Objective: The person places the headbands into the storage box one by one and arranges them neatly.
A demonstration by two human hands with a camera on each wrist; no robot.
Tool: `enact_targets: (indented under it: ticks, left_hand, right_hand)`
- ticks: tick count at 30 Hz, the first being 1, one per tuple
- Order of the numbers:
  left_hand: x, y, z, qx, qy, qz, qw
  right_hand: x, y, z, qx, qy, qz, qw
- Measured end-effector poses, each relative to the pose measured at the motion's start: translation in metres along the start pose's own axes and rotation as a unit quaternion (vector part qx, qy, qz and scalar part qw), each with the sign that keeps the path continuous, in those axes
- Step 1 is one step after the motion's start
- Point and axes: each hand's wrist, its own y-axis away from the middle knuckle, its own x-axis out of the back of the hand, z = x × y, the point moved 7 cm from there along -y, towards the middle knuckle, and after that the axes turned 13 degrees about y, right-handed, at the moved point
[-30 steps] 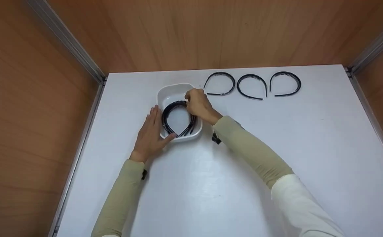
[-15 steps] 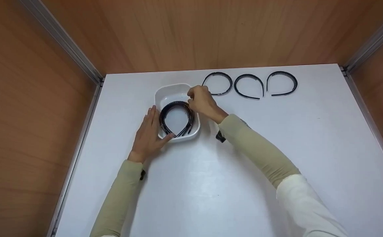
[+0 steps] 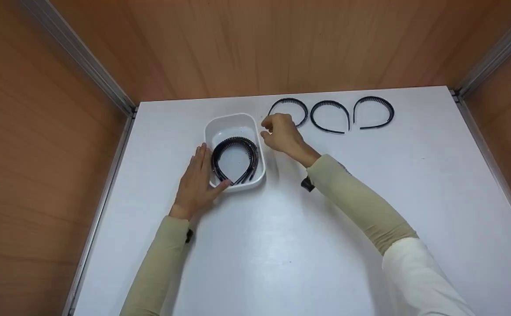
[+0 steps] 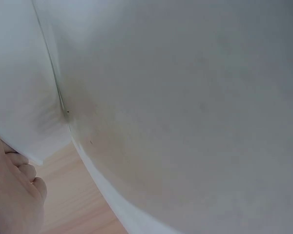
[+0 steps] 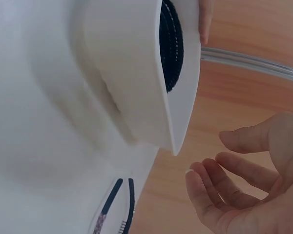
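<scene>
A white plastic basin (image 3: 233,120) stands on the table, with several black toothed headbands (image 3: 234,139) stacked inside it. My left hand (image 3: 195,182) lies along the basin's left side with straight fingers, its thumb over the front rim. In the left wrist view the basin's wall fills most of the picture. To the right of the basin hovers my right hand (image 3: 284,134), holding nothing. The right wrist view shows that hand (image 5: 249,180) with loosely bent fingers and the thumb apart from them. Behind it, a headband (image 3: 304,115) on the table is partly hidden.
Two more black headbands lie in the same row along the back, a middle one (image 3: 330,102) and a right one (image 3: 376,98). Wooden panels (image 3: 255,48) enclose the white table (image 3: 325,263) at the back and both sides.
My right hand has left the stacked headbands and moved right, out past the basin's rim, its fingers loosened. My left hand stays against the basin.
</scene>
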Motion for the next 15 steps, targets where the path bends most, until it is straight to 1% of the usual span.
enact_targets:
  ticks: [6,11,15]
  left_hand:
    - [0.001,0.000,0.002,-0.005,-0.001,0.002,1.0000]
    - [0.002,0.000,0.003,-0.013,0.003,0.004,0.9999]
    - [0.001,0.000,0.002,-0.014,0.004,0.004,0.9999]
  right_hand:
    - [0.014,0.006,0.009,0.001,-0.009,0.014,1.000]
    - [0.025,0.010,0.019,0.000,-0.003,0.031,1.000]
    - [0.031,0.013,0.027,-0.009,-0.002,0.035,0.999]
